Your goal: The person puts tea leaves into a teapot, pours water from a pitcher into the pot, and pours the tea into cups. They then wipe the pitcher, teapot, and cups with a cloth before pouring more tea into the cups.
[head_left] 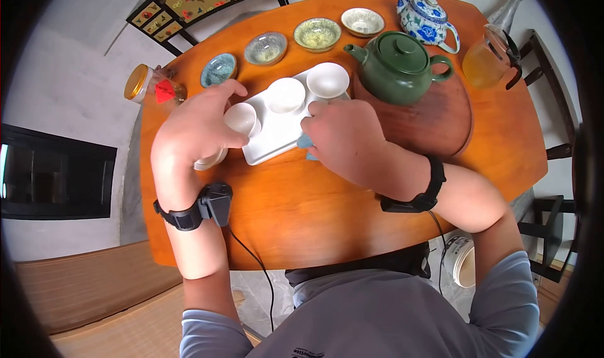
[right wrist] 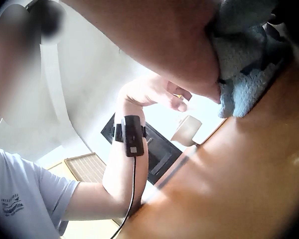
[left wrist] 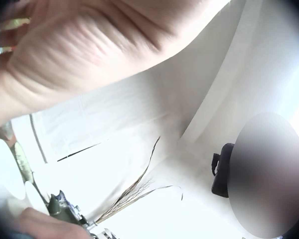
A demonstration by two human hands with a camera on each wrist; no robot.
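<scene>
My left hand (head_left: 192, 122) arches over the left end of a white tray (head_left: 274, 134), thumb and fingers spread around a white cup (head_left: 241, 120). The forefinger's tip stands apart from that cup's rim. Under this hand, another white cup (head_left: 211, 160) shows partly beside the tray; the right wrist view has a white cup (right wrist: 187, 130) below the thumb. My right hand (head_left: 349, 134) grips a blue cloth (right wrist: 246, 79) at the tray's near right edge, its fingers bunched on the fabric. Two more white cups, one in the middle (head_left: 285, 95) and one at the right end (head_left: 328, 80), stand on the tray.
A green teapot (head_left: 399, 65) sits on a round wooden board (head_left: 434, 125). Beyond the tray, several patterned bowls (head_left: 265, 48) form a curved row. A blue-and-white teapot (head_left: 428, 21), glass pitcher (head_left: 484, 59) and gold-lidded jar (head_left: 141, 84) stand near the table's edges.
</scene>
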